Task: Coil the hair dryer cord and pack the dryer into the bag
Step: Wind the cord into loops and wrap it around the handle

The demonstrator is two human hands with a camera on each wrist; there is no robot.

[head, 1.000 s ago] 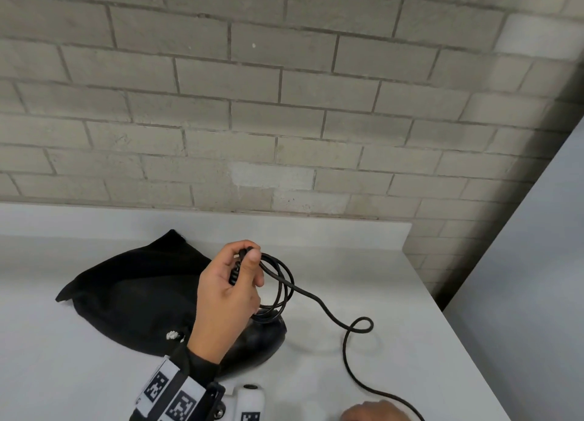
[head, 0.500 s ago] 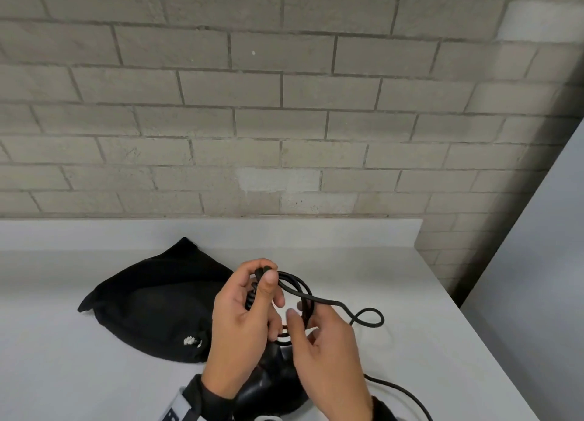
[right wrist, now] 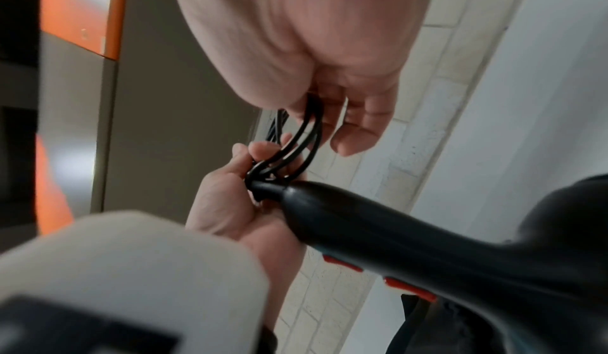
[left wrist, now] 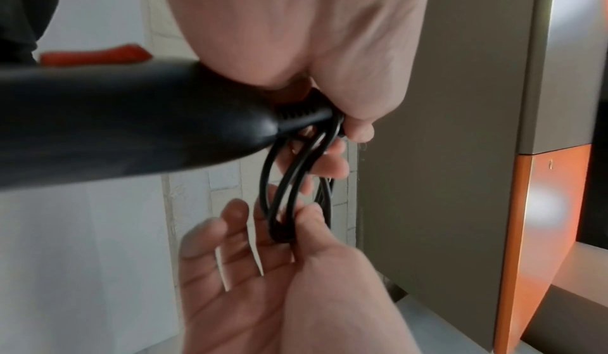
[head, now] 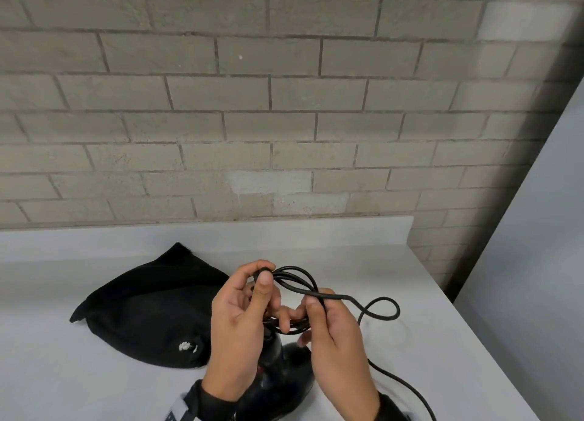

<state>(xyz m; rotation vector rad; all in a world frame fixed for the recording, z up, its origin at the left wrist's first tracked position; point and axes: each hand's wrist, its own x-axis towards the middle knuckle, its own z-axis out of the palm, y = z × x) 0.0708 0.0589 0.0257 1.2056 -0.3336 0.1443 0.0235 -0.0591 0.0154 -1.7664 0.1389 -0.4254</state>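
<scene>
left hand [head: 235, 319] and right hand [head: 335, 335] each pinched the coiled cord [head: 297, 281]; only right-wrist view showed the hair dryer's [right wrist: 427, 242] red switches [right wrist: 408, 288]; bare counter [head: 442, 357] lay right of the right hand.

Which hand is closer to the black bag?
Left. The left hand is right beside the black bag, overlapping its edge; the right hand is on the far side of it.

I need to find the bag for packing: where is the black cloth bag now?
In the head view, the black cloth bag lies on the white counter, left of the left hand, below the brick wall.
</scene>
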